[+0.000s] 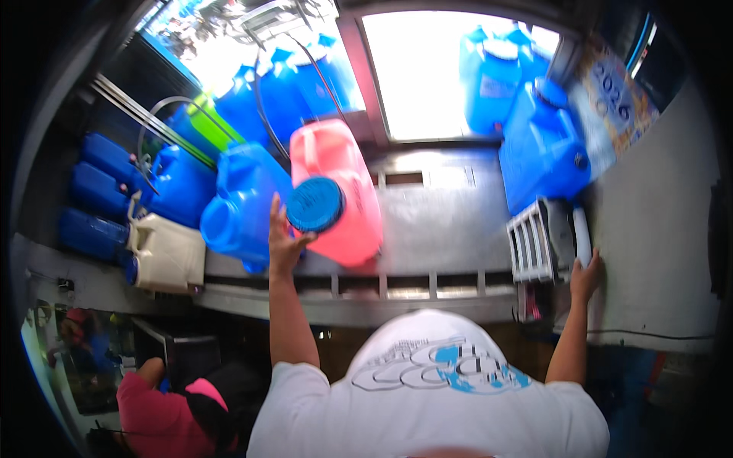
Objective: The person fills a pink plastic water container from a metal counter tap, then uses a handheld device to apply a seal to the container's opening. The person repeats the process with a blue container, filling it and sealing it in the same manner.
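My left hand (pixel 286 237) is spread at the blue screw cap (pixel 316 204) of a pink plastic jerrycan (pixel 355 212), thumb and fingers on the cap's near side. The jerrycan lies tilted on a metal counter (pixel 441 229). To its left is a blue jerrycan (pixel 252 189) with a blue cap. Over at the right, my right hand (pixel 586 275) has its fingers around the lower end of a white, elongated object (pixel 582 237), which I cannot name for certain. Beside that stands a white slatted rack (pixel 529 243).
A beige jerrycan (pixel 172 246) and several blue containers (pixel 94 229) fill the left. More blue jerrycans (pixel 315 86) stand by the window. Another blue jerrycan (pixel 538 149) is behind the rack. A person in a pink shirt (pixel 157 412) is at the lower left.
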{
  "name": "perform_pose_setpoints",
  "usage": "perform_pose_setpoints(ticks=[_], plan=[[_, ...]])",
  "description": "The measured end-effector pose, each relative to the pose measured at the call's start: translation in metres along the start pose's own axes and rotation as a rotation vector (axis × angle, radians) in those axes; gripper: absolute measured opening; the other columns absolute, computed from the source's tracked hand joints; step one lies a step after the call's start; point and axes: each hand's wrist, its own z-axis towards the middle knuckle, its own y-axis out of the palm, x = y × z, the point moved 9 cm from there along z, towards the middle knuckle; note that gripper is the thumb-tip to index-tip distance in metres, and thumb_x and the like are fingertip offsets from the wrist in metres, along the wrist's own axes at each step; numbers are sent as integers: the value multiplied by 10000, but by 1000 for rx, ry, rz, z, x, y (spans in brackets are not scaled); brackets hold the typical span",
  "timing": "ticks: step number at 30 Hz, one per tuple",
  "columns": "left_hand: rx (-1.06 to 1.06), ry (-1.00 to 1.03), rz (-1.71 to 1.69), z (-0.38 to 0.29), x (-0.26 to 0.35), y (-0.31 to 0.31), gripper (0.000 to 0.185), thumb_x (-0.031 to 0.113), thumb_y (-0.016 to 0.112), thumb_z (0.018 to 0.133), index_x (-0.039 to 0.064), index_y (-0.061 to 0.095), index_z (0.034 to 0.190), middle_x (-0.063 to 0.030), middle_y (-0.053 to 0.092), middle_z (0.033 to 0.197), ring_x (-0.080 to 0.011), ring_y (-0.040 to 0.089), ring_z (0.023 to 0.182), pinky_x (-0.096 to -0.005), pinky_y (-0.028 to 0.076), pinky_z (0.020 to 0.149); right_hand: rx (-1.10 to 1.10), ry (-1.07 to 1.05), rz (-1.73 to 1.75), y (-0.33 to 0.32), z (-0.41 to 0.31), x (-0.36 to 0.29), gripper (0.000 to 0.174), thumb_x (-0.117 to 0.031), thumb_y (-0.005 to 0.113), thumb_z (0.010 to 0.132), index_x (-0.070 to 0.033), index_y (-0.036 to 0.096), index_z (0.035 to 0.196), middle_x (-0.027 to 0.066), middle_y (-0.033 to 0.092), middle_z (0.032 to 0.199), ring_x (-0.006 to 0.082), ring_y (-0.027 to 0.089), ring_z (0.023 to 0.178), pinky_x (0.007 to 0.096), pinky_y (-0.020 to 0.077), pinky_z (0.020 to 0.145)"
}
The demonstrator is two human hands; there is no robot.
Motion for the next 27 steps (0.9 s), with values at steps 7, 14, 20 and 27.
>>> perform_pose_setpoints(ticks=[7,14,20,27], plan=[[44,232,415,8,29,-3,1066,408,878,688,68,285,1506,-165,539,1363,-245,520,1246,-383,374,1093,-201,-469,906,-47,-16,-320,405,-49,690,804,-32,595,1197,159,627,1174,326,590,1135,383,456,999],[270,-116,-64,20,-19,-49,1103,396,891,656,70,279,1513,-159,548,1355,-275,505,1272,-387,392,1086,-631,-675,1305,-61,-37,-610,522,-384,640,917,-20,571,1285,174,585,1278,282,577,1175,379,447,1007],[-97,148,-48,25,-7,-21,1143,513,874,628,62,292,1503,-196,471,1427,-307,414,1357,-412,332,1129,-614,-692,1289,-114,-61,-631,586,-460,657,893,11,599,1235,195,630,1203,304,596,1146,384,458,991],[-118,261,213,21,-4,-16,1227,534,889,581,82,244,1522,-211,341,1515,-344,330,1408,-440,284,1161,-484,-442,1427,-101,-53,-626,620,-501,603,935,16,574,1276,168,674,1118,250,617,1112,354,461,987]])
